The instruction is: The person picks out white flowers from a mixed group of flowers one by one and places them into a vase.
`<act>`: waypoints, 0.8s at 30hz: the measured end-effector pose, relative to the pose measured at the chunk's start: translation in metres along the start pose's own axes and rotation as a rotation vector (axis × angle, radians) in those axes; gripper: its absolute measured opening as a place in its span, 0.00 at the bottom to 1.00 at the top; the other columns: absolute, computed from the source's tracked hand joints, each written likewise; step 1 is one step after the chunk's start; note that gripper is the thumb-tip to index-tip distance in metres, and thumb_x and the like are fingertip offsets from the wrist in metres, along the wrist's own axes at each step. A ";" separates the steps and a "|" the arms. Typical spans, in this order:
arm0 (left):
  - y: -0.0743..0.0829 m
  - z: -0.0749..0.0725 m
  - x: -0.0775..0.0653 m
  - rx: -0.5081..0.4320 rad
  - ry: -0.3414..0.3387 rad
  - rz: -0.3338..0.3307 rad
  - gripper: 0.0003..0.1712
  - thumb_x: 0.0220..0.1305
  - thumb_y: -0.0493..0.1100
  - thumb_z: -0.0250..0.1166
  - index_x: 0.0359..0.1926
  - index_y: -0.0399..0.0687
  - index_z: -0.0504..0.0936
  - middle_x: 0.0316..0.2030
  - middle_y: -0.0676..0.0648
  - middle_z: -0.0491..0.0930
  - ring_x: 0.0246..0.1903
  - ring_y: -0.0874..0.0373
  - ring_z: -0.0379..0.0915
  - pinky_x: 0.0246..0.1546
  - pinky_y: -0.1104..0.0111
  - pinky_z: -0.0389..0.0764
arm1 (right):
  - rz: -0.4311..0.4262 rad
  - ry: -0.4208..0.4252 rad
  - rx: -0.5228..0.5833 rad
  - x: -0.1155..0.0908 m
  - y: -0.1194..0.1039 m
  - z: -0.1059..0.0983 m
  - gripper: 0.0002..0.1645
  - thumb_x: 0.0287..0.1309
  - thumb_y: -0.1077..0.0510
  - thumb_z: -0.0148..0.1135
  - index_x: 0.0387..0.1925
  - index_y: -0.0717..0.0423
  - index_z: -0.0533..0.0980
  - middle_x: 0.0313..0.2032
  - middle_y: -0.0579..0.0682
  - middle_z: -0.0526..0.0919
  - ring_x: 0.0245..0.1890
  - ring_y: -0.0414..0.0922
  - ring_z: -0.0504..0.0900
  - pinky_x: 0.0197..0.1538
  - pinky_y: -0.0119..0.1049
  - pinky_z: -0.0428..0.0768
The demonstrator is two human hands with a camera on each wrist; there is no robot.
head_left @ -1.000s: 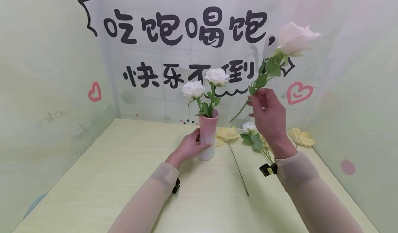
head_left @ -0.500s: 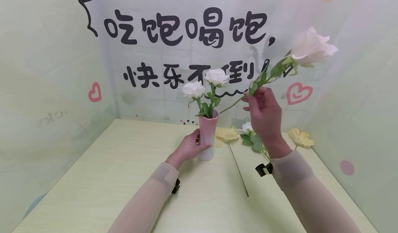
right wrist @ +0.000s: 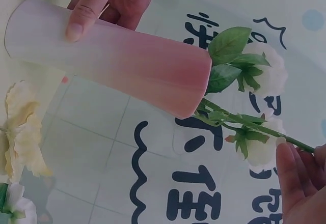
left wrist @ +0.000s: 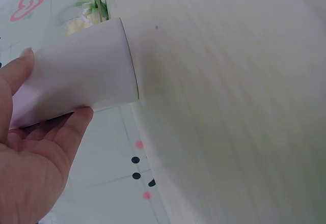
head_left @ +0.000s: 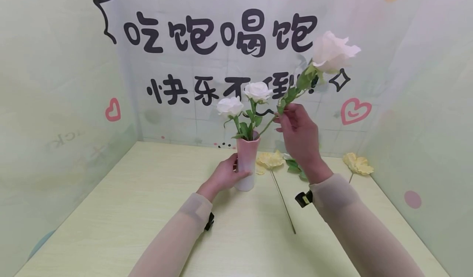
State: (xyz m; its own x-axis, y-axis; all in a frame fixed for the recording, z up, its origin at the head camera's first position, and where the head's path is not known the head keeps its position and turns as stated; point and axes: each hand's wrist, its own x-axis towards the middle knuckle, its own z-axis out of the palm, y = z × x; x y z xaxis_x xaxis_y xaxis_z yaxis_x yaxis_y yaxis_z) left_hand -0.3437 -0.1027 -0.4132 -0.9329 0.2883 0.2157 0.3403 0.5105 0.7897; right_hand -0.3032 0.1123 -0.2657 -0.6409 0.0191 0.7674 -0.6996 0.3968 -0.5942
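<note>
A vase, pink at the top and fading to white, stands upright on the table. My left hand grips its lower half, thumb across the front; the left wrist view shows the fingers round its white base. Two white roses stand in the vase. Right of it, my right hand pinches the green stem of a large pale pink rose, whose head leans up and right. In the right wrist view that stem reaches the vase's mouth; its lower end is hidden there.
A yellow flower with a long bare stem lies right of the vase. Behind my right wrist lie a partly hidden white flower with green leaves and another yellow flower. Printed cloth walls surround the table.
My right hand has moved left with the pink rose, bringing its stem's lower end to the vase's mouth. The rose first tilted right, then swung back left. My left hand and the vase stay put.
</note>
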 end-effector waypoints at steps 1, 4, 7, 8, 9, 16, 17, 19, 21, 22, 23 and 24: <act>0.000 0.000 0.000 0.000 0.000 0.001 0.43 0.75 0.50 0.73 0.80 0.34 0.66 0.69 0.33 0.81 0.68 0.37 0.81 0.70 0.46 0.83 | 0.013 -0.012 -0.010 0.001 0.000 0.002 0.10 0.79 0.66 0.60 0.56 0.67 0.78 0.49 0.64 0.92 0.45 0.51 0.94 0.42 0.22 0.89; 0.000 0.000 0.000 0.000 -0.003 0.002 0.43 0.75 0.50 0.73 0.79 0.34 0.66 0.70 0.33 0.81 0.69 0.38 0.81 0.70 0.46 0.83 | 0.050 -0.053 -0.029 0.004 0.000 0.007 0.11 0.80 0.64 0.60 0.57 0.65 0.78 0.50 0.63 0.91 0.48 0.58 0.93 0.42 0.21 0.88; 0.001 -0.001 0.000 -0.002 -0.006 0.002 0.43 0.76 0.51 0.73 0.80 0.34 0.66 0.70 0.33 0.80 0.69 0.38 0.80 0.71 0.46 0.83 | 0.086 -0.094 -0.056 0.006 0.001 0.011 0.13 0.81 0.62 0.59 0.59 0.63 0.77 0.49 0.62 0.90 0.49 0.58 0.93 0.44 0.26 0.90; 0.001 -0.001 0.000 -0.003 -0.007 0.001 0.43 0.76 0.51 0.73 0.80 0.34 0.66 0.70 0.33 0.80 0.69 0.38 0.80 0.71 0.46 0.83 | 0.099 -0.108 -0.063 0.007 0.001 0.013 0.13 0.82 0.61 0.59 0.60 0.63 0.77 0.49 0.62 0.90 0.49 0.57 0.93 0.45 0.29 0.91; 0.001 -0.001 0.000 -0.004 -0.008 0.001 0.43 0.76 0.51 0.72 0.80 0.34 0.66 0.70 0.33 0.80 0.69 0.38 0.80 0.71 0.46 0.82 | 0.110 -0.121 -0.078 0.007 0.001 0.014 0.13 0.82 0.61 0.59 0.60 0.62 0.77 0.49 0.61 0.90 0.49 0.57 0.93 0.46 0.32 0.92; 0.000 -0.001 0.001 -0.015 -0.007 0.009 0.43 0.76 0.51 0.73 0.79 0.34 0.66 0.69 0.33 0.81 0.69 0.38 0.81 0.71 0.46 0.83 | 0.139 -0.178 -0.149 0.008 0.006 0.026 0.15 0.82 0.57 0.60 0.62 0.60 0.79 0.49 0.60 0.91 0.48 0.56 0.92 0.50 0.47 0.93; -0.001 -0.001 0.001 -0.014 -0.007 0.009 0.43 0.76 0.51 0.73 0.79 0.34 0.67 0.69 0.33 0.81 0.68 0.38 0.81 0.71 0.46 0.83 | 0.133 -0.182 -0.166 0.008 0.008 0.028 0.15 0.82 0.57 0.60 0.61 0.60 0.79 0.48 0.60 0.91 0.48 0.55 0.92 0.51 0.49 0.93; -0.002 0.000 0.002 -0.019 -0.007 0.008 0.43 0.76 0.51 0.73 0.79 0.34 0.67 0.69 0.33 0.81 0.68 0.38 0.81 0.70 0.46 0.83 | 0.124 -0.192 -0.196 0.007 0.010 0.031 0.15 0.82 0.56 0.61 0.60 0.60 0.80 0.47 0.60 0.91 0.46 0.55 0.91 0.53 0.51 0.91; -0.002 0.000 0.002 -0.022 -0.006 0.005 0.43 0.76 0.51 0.73 0.79 0.34 0.67 0.69 0.33 0.81 0.68 0.38 0.81 0.70 0.46 0.83 | 0.117 -0.207 -0.232 0.006 0.012 0.034 0.15 0.81 0.55 0.61 0.59 0.59 0.81 0.46 0.59 0.91 0.47 0.56 0.90 0.54 0.53 0.89; -0.003 0.000 0.002 -0.025 -0.006 0.003 0.43 0.76 0.51 0.73 0.80 0.34 0.67 0.69 0.33 0.81 0.68 0.38 0.81 0.70 0.46 0.84 | 0.116 -0.217 -0.247 0.005 0.013 0.035 0.14 0.81 0.55 0.60 0.58 0.58 0.81 0.45 0.59 0.91 0.46 0.56 0.90 0.54 0.54 0.88; -0.003 0.000 0.002 -0.027 -0.006 0.002 0.43 0.76 0.51 0.73 0.80 0.34 0.67 0.69 0.33 0.81 0.68 0.38 0.81 0.70 0.46 0.84 | 0.117 -0.227 -0.258 0.005 0.013 0.036 0.14 0.81 0.55 0.60 0.58 0.58 0.81 0.44 0.59 0.91 0.46 0.56 0.89 0.53 0.54 0.88; -0.002 0.000 0.002 -0.032 -0.005 -0.001 0.43 0.75 0.51 0.73 0.80 0.34 0.67 0.69 0.33 0.81 0.68 0.38 0.81 0.70 0.46 0.84 | 0.117 -0.239 -0.264 0.004 0.014 0.037 0.13 0.81 0.55 0.60 0.57 0.58 0.81 0.44 0.58 0.91 0.46 0.56 0.89 0.52 0.54 0.88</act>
State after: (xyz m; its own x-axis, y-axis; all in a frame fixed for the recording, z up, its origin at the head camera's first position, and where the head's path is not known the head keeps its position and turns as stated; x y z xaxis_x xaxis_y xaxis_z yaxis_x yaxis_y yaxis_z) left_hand -0.3466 -0.1033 -0.4148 -0.9326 0.2921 0.2121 0.3355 0.4848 0.8077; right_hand -0.3272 0.0835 -0.2798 -0.7892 -0.1238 0.6016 -0.5316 0.6283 -0.5680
